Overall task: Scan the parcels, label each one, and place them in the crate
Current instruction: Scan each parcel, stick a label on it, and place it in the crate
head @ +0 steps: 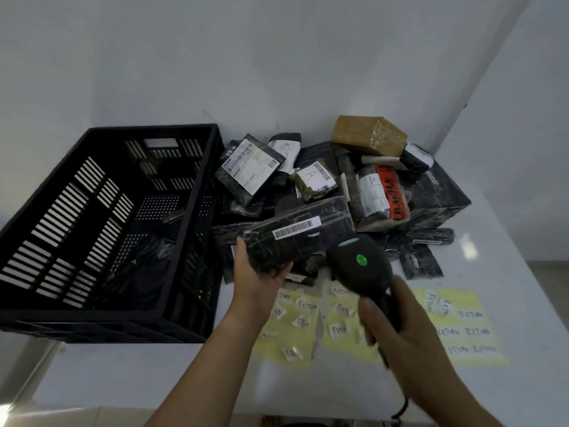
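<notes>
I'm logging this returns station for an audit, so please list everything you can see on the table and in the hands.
crate: one, black, left side of the table
held parcel: one, black wrap with white barcode label, in the left hand
parcel pile: many, mostly black, behind it by the wall
brown box: one, brown, atop the pile's back
fragile parcel: one, black with orange tape, in the pile
scanner: one, black, green light lit, in the right hand
label sheets: about three, yellow with white RETURN stickers, near right of table
table: one, white, under everything
left hand: one, grips the held parcel
right hand: one, grips the scanner
</notes>
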The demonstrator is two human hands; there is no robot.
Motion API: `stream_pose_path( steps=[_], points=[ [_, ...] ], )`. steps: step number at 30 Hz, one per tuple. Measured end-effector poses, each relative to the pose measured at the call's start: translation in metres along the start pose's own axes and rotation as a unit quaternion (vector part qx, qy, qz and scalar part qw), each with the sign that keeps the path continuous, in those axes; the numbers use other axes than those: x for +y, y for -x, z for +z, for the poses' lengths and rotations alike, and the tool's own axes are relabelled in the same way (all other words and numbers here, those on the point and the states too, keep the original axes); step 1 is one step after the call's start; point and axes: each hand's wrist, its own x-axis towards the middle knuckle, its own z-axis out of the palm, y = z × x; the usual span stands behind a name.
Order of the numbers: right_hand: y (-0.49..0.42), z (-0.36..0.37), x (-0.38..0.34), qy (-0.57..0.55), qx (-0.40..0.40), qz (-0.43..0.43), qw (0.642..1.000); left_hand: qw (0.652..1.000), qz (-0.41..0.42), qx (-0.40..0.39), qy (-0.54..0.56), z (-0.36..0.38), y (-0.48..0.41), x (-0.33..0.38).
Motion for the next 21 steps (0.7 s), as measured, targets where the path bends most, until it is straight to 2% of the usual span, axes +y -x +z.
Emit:
stream_pose_path(
  steps=[3, 7, 17, 21],
  points=[
    [-0.031, -0.045, 0.053, 0.083, 0.064, 0.031, 0.994, 1.000, -0.009, -0.001, -0.012, 0.003, 0.002, -0.010],
    [-0.071, -0.112, 0.136, 0.185, 0.088, 0.108, 0.973, 0.999, -0.020, 0.009, -0.024, 0.005, 0.004, -0.032],
    [-0.122, -0.207, 0.278, 0.291, 0.114, 0.201, 0.928, 0.994, -0.064, 0.061, -0.058, 0.012, 0.013, -0.096],
    [-0.123, -0.214, 0.291, 0.311, 0.154, 0.224, 0.911, 0.992, -0.075, 0.060, -0.082, 0.016, 0.014, -0.117]
  ],
)
